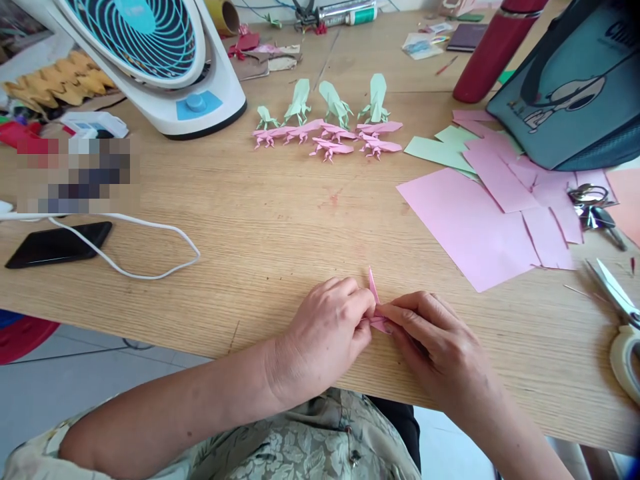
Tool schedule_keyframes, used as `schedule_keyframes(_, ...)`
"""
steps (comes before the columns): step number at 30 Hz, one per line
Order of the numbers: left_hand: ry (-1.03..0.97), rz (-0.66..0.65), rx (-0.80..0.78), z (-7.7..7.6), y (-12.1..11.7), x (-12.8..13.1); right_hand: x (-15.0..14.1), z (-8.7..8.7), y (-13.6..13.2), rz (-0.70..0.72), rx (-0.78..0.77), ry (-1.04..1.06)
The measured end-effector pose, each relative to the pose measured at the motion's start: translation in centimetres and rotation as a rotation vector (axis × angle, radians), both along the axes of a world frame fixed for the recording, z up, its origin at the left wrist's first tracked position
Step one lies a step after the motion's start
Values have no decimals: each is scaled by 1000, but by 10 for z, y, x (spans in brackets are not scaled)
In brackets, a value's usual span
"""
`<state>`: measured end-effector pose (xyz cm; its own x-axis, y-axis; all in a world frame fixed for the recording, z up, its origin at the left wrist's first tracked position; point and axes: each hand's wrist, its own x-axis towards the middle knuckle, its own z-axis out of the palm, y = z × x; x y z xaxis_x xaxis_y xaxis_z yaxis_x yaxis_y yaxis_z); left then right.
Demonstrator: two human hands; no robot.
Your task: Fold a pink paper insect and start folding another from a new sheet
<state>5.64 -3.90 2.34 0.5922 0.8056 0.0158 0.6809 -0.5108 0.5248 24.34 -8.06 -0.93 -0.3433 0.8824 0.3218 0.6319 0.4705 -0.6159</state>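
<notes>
Between my two hands, close to the table's front edge, is a small piece of folded pink paper (373,285). One narrow point of it sticks up, and a flap shows below the fingers. My left hand (333,327) pinches it from the left, fingers closed. From the right, my right hand (440,340) pinches it too, thumb and fingertips pressed together. The middle of the paper is hidden by the fingertips. Farther back stand several folded pink paper insects (333,148), with several light green ones (335,103) behind them.
Pink paper sheets (470,227) and green strips (440,152) lie at right, beside keys (595,207), scissors (617,293) and tape (625,360). A teal bag (575,93) and red bottle (495,53) stand behind. At left are a fan (215,100), phone (60,245) and white cable (165,275).
</notes>
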Motion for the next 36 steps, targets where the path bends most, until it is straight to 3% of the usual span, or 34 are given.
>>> schedule_keyframes(7, -9, 7, 36, -5, -2, 5, 0, 0, 0, 2, -3, 11)
schedule_keyframes(14, 142, -42, 192, -6, -8, 8, -1, 2, 0, -6, 21, 10)
schedule_keyframes(23, 17, -52, 284, -10, -18, -6, 0, -1, -1, -14, 31, -2)
schedule_keyframes(36, 80, -240, 464, -11, -21, -16, 0, -1, -1, -19, 11, -4)
